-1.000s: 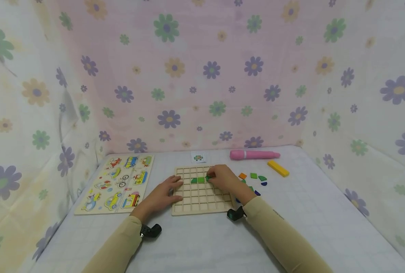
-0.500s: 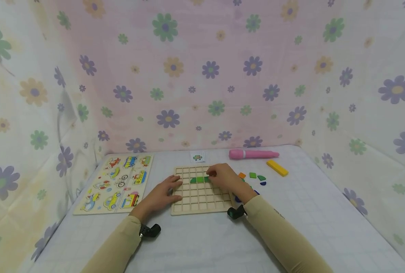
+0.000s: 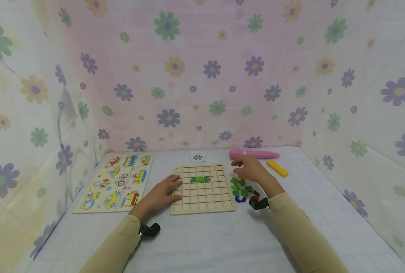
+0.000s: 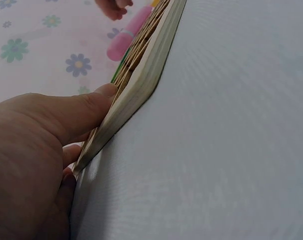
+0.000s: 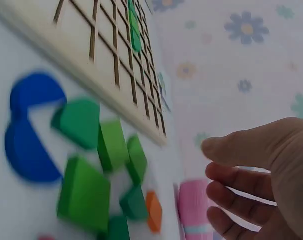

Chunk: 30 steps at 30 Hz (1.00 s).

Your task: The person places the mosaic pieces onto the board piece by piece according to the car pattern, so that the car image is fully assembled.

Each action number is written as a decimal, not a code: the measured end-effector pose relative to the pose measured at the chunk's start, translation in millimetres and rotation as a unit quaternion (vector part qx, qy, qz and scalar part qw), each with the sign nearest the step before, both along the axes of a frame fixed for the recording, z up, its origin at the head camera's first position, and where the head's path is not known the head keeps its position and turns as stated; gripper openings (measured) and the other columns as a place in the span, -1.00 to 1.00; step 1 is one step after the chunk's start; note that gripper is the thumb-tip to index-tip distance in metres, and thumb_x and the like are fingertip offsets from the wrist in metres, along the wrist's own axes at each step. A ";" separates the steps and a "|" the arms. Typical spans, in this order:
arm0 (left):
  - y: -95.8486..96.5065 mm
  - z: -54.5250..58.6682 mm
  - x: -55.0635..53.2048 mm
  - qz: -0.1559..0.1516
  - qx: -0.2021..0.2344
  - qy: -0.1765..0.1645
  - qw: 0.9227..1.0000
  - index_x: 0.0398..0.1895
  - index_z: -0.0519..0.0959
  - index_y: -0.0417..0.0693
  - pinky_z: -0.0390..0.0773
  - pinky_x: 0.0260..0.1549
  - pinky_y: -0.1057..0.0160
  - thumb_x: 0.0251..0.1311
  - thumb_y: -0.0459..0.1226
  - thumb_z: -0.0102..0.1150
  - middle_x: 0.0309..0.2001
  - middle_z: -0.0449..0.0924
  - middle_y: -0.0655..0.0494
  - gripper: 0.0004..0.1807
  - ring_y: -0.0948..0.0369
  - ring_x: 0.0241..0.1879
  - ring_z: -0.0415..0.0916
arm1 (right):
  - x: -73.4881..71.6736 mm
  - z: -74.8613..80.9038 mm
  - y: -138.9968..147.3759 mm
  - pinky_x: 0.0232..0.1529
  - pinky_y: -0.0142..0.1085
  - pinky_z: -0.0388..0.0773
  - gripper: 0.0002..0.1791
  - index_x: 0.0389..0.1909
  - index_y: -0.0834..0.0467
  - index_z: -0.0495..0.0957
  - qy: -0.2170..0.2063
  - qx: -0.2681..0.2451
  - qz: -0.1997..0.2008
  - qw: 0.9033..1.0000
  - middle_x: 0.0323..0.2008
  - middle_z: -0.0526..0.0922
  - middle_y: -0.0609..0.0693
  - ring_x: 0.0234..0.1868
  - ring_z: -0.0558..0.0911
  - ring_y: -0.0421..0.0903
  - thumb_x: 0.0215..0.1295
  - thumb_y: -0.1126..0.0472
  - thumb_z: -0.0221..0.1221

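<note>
My left hand rests at the left edge of a wooden grid board, thumb and fingers touching its rim. Three green pieces sit in a row in the board's upper cells, a square between two curved ones. Right of the board, my right hand hovers with loosely bent fingers and nothing between them. Below it lie loose green blocks, blue half-rounds, a red piece and an orange piece. The right wrist view shows these blocks beside the board, apart from the fingers.
A picture puzzle board with vehicles lies at the left. Behind the grid board is a small picture card. A pink pen-like stick and a yellow bar lie at the back right. Flowered cloth walls surround the table.
My right hand has let go of a green piece at the right end of the row and moved right, over the loose blocks. My left hand has stayed on the board's edge.
</note>
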State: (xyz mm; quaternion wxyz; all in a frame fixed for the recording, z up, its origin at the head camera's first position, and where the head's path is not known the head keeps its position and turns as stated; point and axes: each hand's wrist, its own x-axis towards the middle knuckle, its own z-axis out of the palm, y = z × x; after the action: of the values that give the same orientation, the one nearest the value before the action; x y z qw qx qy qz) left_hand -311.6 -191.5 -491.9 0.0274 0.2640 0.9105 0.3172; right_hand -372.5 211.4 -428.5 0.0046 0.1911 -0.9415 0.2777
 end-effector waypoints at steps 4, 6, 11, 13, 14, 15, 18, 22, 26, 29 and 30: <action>0.7 1.8 1.3 0.000 -0.002 -0.001 1.000 0.59 0.43 -0.20 0.09 0.58 -0.29 0.48 -0.03 0.39 0.68 0.18 -0.11 -0.24 -0.18 0.69 -0.05 | -3.0 -0.3 27.7 0.12 0.06 0.68 -0.68 0.19 0.24 0.73 -0.027 0.022 -0.026 0.999 0.05 0.70 0.16 0.04 0.60 0.14 0.50 0.24 0.36; 0.9 2.4 1.7 0.000 -0.003 -0.001 1.000 0.59 0.43 -0.20 0.09 0.58 -0.28 0.48 -0.04 0.39 0.68 0.18 -0.11 -0.24 -0.18 0.69 -0.05 | -5.4 1.3 39.4 0.12 0.06 0.69 -0.67 0.20 0.24 0.73 -0.042 0.029 -0.035 0.998 0.03 0.70 0.16 0.02 0.62 0.14 0.50 0.25 0.36; -0.4 2.7 1.2 0.004 -0.011 0.000 1.000 0.59 0.44 -0.19 0.09 0.58 -0.28 0.47 -0.03 0.40 0.68 0.18 -0.11 -0.24 -0.17 0.69 -0.04 | -10.2 5.3 61.8 0.13 0.11 0.68 -0.66 0.18 0.30 0.70 -0.070 0.033 -0.050 0.996 0.02 0.70 0.19 -0.01 0.64 0.16 0.48 0.27 0.36; -1.2 3.3 0.8 0.004 -0.013 0.002 1.000 0.58 0.44 -0.20 0.09 0.58 -0.29 0.47 -0.03 0.40 0.68 0.18 -0.12 -0.25 -0.18 0.68 -0.03 | -11.4 6.2 68.5 0.11 0.12 0.69 -0.69 0.12 0.30 0.71 -0.079 0.041 -0.057 0.994 -0.03 0.71 0.18 -0.04 0.66 0.16 0.46 0.26 0.37; -1.6 3.7 0.7 0.005 -0.012 0.002 1.000 0.58 0.44 -0.20 0.08 0.58 -0.29 0.47 -0.04 0.40 0.68 0.17 -0.12 -0.25 -0.19 0.68 -0.04 | -12.2 6.3 71.3 0.08 0.13 0.70 -0.72 0.07 0.30 0.73 -0.083 0.047 -0.058 0.994 -0.06 0.73 0.17 -0.07 0.66 0.16 0.45 0.26 0.38; -2.0 4.0 0.4 0.006 -0.012 0.003 1.000 0.58 0.45 -0.20 0.08 0.58 -0.29 0.48 -0.04 0.39 0.68 0.17 -0.12 -0.26 -0.19 0.68 -0.04 | -12.9 6.3 74.0 0.05 0.12 0.70 -0.75 0.02 0.30 0.74 -0.088 0.056 -0.058 0.993 -0.10 0.74 0.16 -0.10 0.66 0.15 0.43 0.24 0.40; -2.7 4.9 -0.2 0.006 -0.005 0.001 1.000 0.58 0.44 -0.20 0.07 0.58 -0.30 0.48 -0.05 0.39 0.69 0.17 -0.13 -0.26 -0.19 0.69 -0.05 | -15.9 4.0 79.8 -0.07 0.01 0.69 -0.80 -0.17 0.24 0.76 -0.114 0.082 -0.072 0.987 -0.26 0.73 0.08 -0.20 0.64 0.10 0.37 0.17 0.47; -3.0 3.6 -0.6 0.002 -0.002 -0.006 1.000 0.59 0.43 -0.21 0.07 0.58 -0.30 0.49 -0.04 0.39 0.69 0.16 -0.14 -0.25 -0.19 0.69 -0.06 | -19.8 -1.0 84.1 -0.19 -0.13 0.61 -0.77 -0.27 0.19 0.73 -0.151 0.106 -0.082 0.979 -0.35 0.68 0.05 -0.26 0.60 0.05 0.34 0.11 0.50; -2.4 3.4 0.2 -0.001 0.001 -0.005 1.000 0.59 0.43 -0.22 0.08 0.58 -0.31 0.49 -0.04 0.39 0.68 0.17 -0.14 -0.25 -0.19 0.69 -0.06 | -19.0 -1.6 83.9 -0.18 -0.11 0.62 -0.81 -0.25 0.20 0.72 -0.150 0.117 -0.084 0.978 -0.32 0.68 0.08 -0.24 0.60 0.07 0.36 0.15 0.46; -1.5 4.0 0.0 -0.004 0.004 -0.008 1.000 0.60 0.42 -0.20 0.06 0.59 -0.28 0.49 -0.03 0.39 0.70 0.15 -0.10 -0.24 -0.16 0.70 -0.07 | -15.0 2.7 82.0 -0.14 -0.03 0.66 -0.84 -0.19 0.23 0.72 -0.115 0.107 -0.082 0.984 -0.24 0.70 0.11 -0.21 0.61 0.10 0.36 0.20 0.41; -1.2 3.9 -0.4 -0.005 0.003 -0.009 1.000 0.60 0.42 -0.19 0.07 0.59 -0.28 0.48 -0.03 0.39 0.70 0.15 -0.09 -0.24 -0.15 0.70 -0.07 | -13.1 5.3 79.6 -0.11 0.00 0.68 -0.83 -0.16 0.24 0.72 -0.102 0.096 -0.078 0.987 -0.21 0.71 0.12 -0.20 0.61 0.11 0.37 0.21 0.40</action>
State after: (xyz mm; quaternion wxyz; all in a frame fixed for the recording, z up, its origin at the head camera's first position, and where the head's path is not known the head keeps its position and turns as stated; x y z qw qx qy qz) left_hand -312.0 -192.7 -488.0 0.0364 0.2655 0.9080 0.3222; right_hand -385.7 291.0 -423.2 -0.0884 0.0868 -0.9714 0.2026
